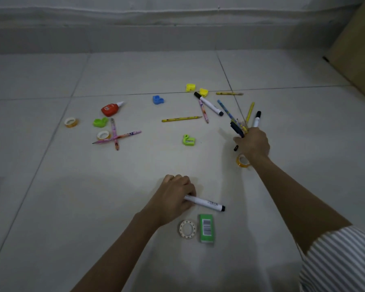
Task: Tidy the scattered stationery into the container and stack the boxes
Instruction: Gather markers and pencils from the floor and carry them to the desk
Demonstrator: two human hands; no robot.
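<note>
Head camera shows us our left hand (173,200) curled round a white marker (207,202) just above a green eraser (207,228), while our right hand (253,144) clutches a bundle of pens and pencils (238,128) farther out over the tiled floor (93,207).

Four tape rolls (71,122) (103,135) (243,160) (187,229). Five sharpeners (189,140): two green, two yellow, one blue. One glue bottle (111,108). One green eraser (207,231). Outside the bunch (243,125) at three o'clock, which is too crowded to count: five pencils (181,119) and two white markers (211,106) (204,202).
</note>
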